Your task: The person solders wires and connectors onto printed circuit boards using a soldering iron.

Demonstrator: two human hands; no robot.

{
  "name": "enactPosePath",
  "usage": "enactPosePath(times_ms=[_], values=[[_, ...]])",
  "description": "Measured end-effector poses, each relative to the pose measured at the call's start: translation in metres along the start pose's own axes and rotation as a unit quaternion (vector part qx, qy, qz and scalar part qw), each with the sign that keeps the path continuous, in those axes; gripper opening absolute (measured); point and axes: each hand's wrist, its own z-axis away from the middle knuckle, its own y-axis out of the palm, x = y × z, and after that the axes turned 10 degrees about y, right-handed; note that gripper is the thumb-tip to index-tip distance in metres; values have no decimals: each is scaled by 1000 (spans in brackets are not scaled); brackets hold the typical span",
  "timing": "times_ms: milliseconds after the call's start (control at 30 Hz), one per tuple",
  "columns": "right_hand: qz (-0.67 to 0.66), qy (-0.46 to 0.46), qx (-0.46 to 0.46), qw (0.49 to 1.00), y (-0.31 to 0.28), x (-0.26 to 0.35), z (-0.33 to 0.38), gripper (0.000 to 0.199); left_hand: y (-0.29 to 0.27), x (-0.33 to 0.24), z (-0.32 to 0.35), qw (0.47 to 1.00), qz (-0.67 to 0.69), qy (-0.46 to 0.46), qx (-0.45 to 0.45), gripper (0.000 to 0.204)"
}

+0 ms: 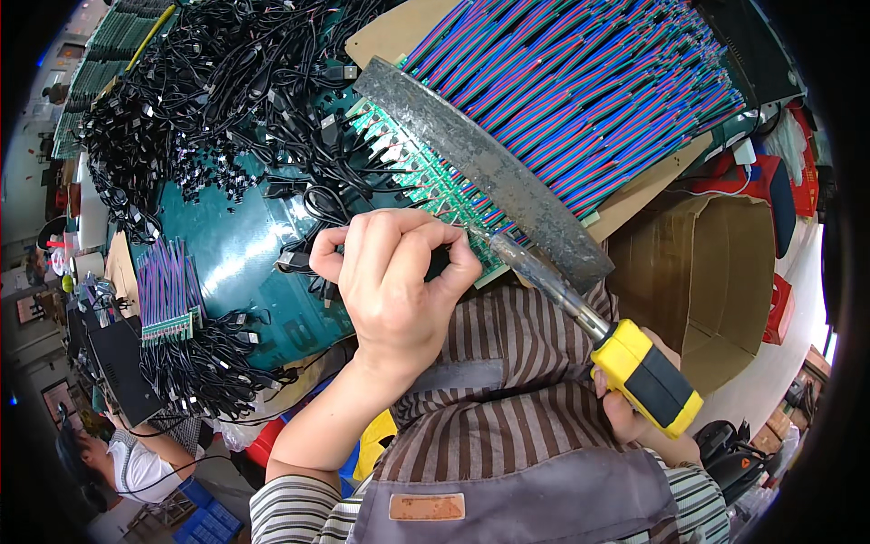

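Note:
My right hand [621,399] grips a soldering iron [648,376] with a yellow and black pistol-shaped handle. Its metal tip reaches up-left to a row of green circuit boards [426,186]. Close to that tip, my left hand [394,281] is closed in a pinch at the boards' near edge; whatever is between thumb and forefinger is hidden. Black cables [331,136] with USB plugs run from the boards' left side. A heavy dark metal bar [489,168] lies across the boards, with blue, red and green wires [580,100] fanning out beyond it.
A large heap of black USB cables [217,82] covers the far left of the green mat [227,245]. Nearer left lies a bundle of finished-looking wired boards [170,328]. An open cardboard box [734,281] stands at right. Another person [145,462] is at lower left.

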Motion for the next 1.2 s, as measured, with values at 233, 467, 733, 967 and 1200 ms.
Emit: enactPosePath(times_ms=[233,467,733,967,1200], values=[[-33,55,-8,998,2,-5,16,27,-2,0,0,1000,-2,-1,7,21],[-99,187,-32,977,3,9,14,32,-2,0,-1,1000,3,5,11,21],[-62,96,-6,993,0,-1,7,30,-1,1,0,1000,5,6,5,21],[-12,-12,-30,999,1,-7,3,30,-2,1,0,1000,7,4,4,21],[-82,145,-22,986,10,-17,39,32,-1,1,-1,1000,11,10,4,21]])
